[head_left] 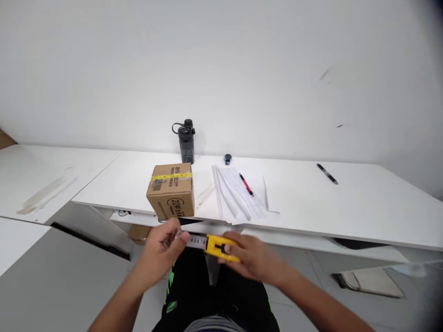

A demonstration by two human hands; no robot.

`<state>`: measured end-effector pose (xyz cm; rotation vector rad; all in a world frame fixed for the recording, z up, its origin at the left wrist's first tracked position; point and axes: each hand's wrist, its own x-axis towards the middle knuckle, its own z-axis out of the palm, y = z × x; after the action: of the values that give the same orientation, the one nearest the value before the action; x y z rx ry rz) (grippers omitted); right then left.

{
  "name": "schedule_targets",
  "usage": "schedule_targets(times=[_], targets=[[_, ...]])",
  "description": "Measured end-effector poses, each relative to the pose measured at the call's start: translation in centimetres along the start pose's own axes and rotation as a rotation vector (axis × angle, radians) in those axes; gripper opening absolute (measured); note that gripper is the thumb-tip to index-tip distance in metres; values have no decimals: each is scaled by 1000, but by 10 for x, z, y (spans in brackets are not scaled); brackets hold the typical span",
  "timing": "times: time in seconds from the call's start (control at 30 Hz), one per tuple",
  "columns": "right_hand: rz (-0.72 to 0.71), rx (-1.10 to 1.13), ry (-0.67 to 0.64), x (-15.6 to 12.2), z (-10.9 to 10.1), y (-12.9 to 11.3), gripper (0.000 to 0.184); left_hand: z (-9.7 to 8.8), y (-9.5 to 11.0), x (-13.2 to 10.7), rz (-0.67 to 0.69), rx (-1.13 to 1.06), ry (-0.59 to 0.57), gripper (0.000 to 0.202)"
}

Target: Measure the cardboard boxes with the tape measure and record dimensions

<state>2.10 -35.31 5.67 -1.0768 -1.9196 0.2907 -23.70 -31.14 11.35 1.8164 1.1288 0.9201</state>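
Observation:
In front of my lap, my right hand (247, 256) is wrapped round the yellow body of a tape measure (212, 245), its thumb by the black button. A short length of white, numbered tape (196, 240) sticks out to the left. My left hand (164, 246) pinches this tape's far end between thumb and fingers. Just beyond the left hand, a cardboard box (171, 191) stands near the desk's front edge, with a yellow strip across its top. Both hands are apart from the box.
On the white desk (297, 203) are a dark bottle (187, 145), a small blue watch-like item (227, 159), white papers (230, 198) with a red and black pen (246, 185), and another black pen (327, 174). An open shelf (280, 238) runs beneath the desktop.

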Motion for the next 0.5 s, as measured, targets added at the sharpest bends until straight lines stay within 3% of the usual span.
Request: schedule_targets(times=[0.03, 0.07, 0.13, 0.23, 0.37, 0.43, 0.5], targets=[[-78, -37, -54, -19, 9, 3, 22, 19, -9, -1, -41, 15, -43, 40], [-61, -76, -116, -35, 17, 6, 21, 37, -18, 0, -92, 19, -99, 41], [36, -96, -151, -62, 30, 13, 23, 69, -36, 2, -184, 3, -212, 42], [233, -13, -86, -86, 42, 24, 30, 104, -56, 4, -270, -105, -351, 42], [354, 108, -3, -101, 50, 39, 45, 133, -70, -1, -314, -421, -512, 59], [328, 152, -1, -103, 51, 47, 54, 142, -71, -3, -299, -482, -499, 62], [267, 188, -6, -96, 46, 58, 62, 147, -68, -1, -259, -458, -414, 60]])
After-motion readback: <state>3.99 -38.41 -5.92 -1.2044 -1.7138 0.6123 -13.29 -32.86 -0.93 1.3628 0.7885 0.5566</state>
